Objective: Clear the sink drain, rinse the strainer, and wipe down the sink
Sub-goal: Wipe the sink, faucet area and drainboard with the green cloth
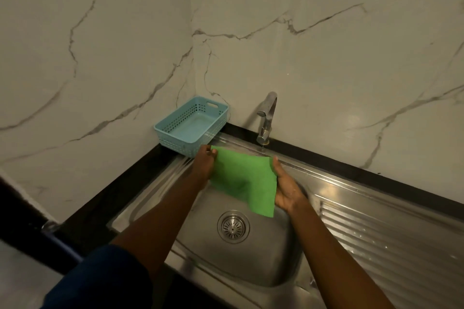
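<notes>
Fabric is stretched out over the basin: a green cloth (246, 178) is held by its upper edge and hangs down above the sink (263, 258), touching nothing beneath it. Its upper left corner is pinched between thumb and fingertips of the left hand (204, 163), while the right edge is grasped by the right hand (286, 188), thumb laid over the top corner and palm behind the fabric. Held open like this, the cloth is probably being unfolded or readied for folding into a pad, so the wiping step appears to be at hand and not yet begun. The strainer (233, 226) is seated in the drain at the bottom of the basin, below the cloth's lower corner and apart from it; no debris can be made out on it. No stream can be seen at the tap (267, 118), which stands behind the basin against the marbled wall (326, 57). A pale blue basket (192, 125) is parked in the corner on the sink's ledge, seemingly out of the way of the wiping, and appears to hold nothing. A ribbed drainboard (389, 228) lies to the right. No brand, label or writing can be read on anything in view.
</notes>
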